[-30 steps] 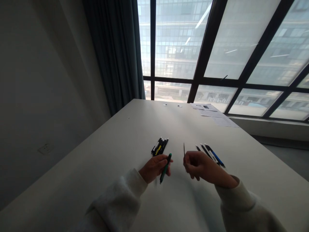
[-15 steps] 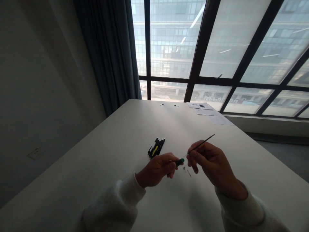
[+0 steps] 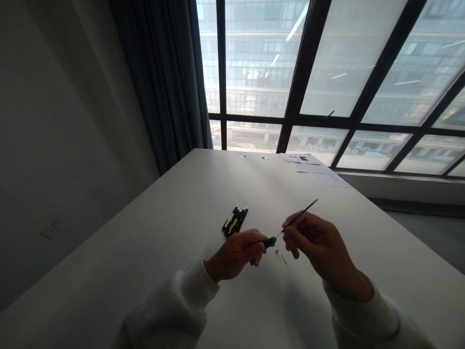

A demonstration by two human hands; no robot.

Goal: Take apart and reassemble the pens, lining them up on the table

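My left hand [image 3: 238, 255] is closed round a dark pen barrel [image 3: 271, 242] whose green end points right. Pinched in my right hand [image 3: 315, 242] is a thin dark pen refill [image 3: 304, 212], slanting up to the right. Its pale lower tip is close to the green end of the barrel; whether the two touch I cannot tell. Under the hands, a small grey piece [image 3: 276, 252] and a thin pale piece like a spring [image 3: 284, 259] lie on the white table [image 3: 254, 310].
Beyond my left hand several dark pens [image 3: 235, 222] lie side by side, one with a yellow part. Paper sheets [image 3: 308, 165] lie at the far right edge. Two round fittings [image 3: 265, 158] sit near the far edge. A dark curtain [image 3: 170, 82] and windows stand behind the table.
The refill in my right hand has shifted slightly left, and its upper end sits a little left of before. My left hand has hardly moved.
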